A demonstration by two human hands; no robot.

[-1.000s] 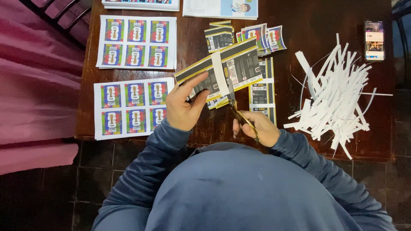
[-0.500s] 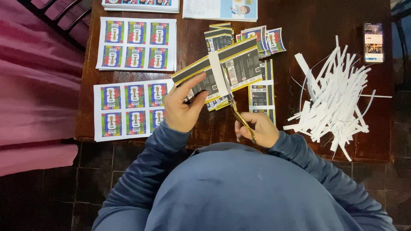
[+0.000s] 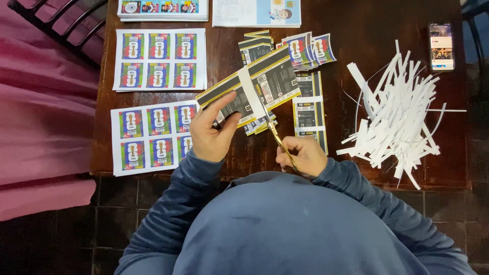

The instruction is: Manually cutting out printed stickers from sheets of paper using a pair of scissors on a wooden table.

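My left hand (image 3: 211, 133) pinches a printed strip of dark cards with yellow edges (image 3: 249, 87), held tilted above the dark wooden table (image 3: 356, 20). My right hand (image 3: 301, 155) grips a pair of scissors (image 3: 277, 138) whose blades point up into the white gap in the middle of the strip. Below the strip lie a few cut dark cards (image 3: 260, 125). A column of dark cards (image 3: 309, 109) lies just right of the scissors.
Two sheets of colourful printed cards (image 3: 159, 58) (image 3: 150, 135) lie at the left. Stacks of cut cards (image 3: 305, 51) sit behind the strip. A heap of white paper offcuts (image 3: 402, 114) fills the right side, with a phone (image 3: 441, 46) beyond it. Pink fabric (image 3: 41, 107) hangs at far left.
The strip has tilted slightly and the scissors have moved further up into its white gap. Both hands stay in nearly the same place.
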